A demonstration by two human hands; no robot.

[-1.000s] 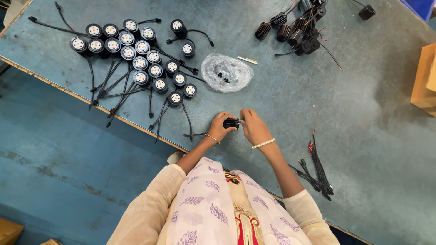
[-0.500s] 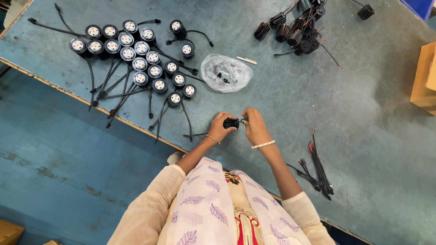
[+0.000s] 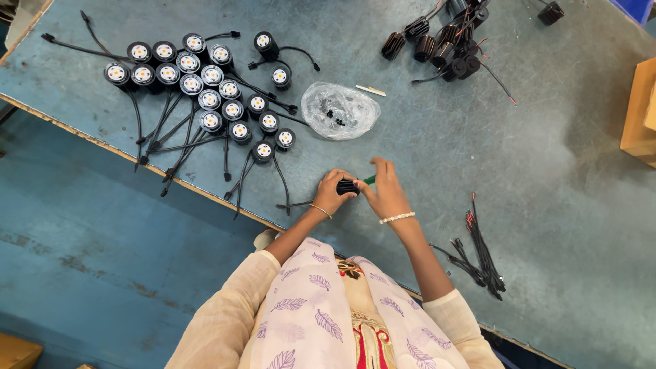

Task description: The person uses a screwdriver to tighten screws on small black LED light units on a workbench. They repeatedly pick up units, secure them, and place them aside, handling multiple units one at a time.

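Upper left of the frame, a cluster of finished round black lamps [image 3: 205, 89] sits face up, cables trailing toward the table [image 3: 547, 171] edge. Centre, a crumpled clear plastic bag [image 3: 340, 111]. Top, a heap of black lamp housings [image 3: 444, 37]. Lower right, a bundle of loose wires [image 3: 478, 256].

worn blue-grey table [image 3: 547, 178] | blue floor [image 3: 82, 273] | wooden box [image 3: 639, 113]
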